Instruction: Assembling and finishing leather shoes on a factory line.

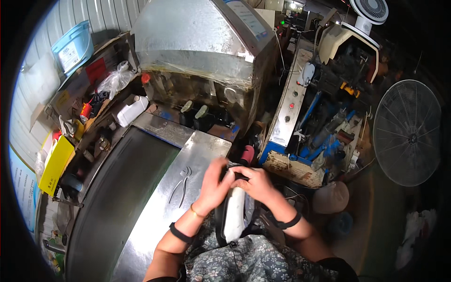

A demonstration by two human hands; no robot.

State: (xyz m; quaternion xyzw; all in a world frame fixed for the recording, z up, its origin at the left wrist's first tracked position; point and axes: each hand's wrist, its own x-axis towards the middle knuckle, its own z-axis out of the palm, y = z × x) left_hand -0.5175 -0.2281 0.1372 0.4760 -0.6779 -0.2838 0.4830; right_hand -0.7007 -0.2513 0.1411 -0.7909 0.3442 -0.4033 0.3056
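A long, narrow white piece with dark edges (235, 214) stands close in front of my body, its lower end against my flowered apron (244, 258). At its far end my left hand (217, 184) is closed, fingers bent and somewhat blurred by motion. My right hand (256, 184) meets it there, thumb and fingers pinching the dark edge. The fingers hide most of that end, so the piece's exact kind is not clear. To the left of my left hand, a pair of metal pliers (182, 186) lies on the shiny metal tabletop (155, 207).
A dark conveyor belt (122, 188) runs along the left, below a metal-hooded machine (192, 37). A white jug (131, 111) stands beside the belt. To the right are a machine with a button panel (290, 101) and a large round fan (408, 134).
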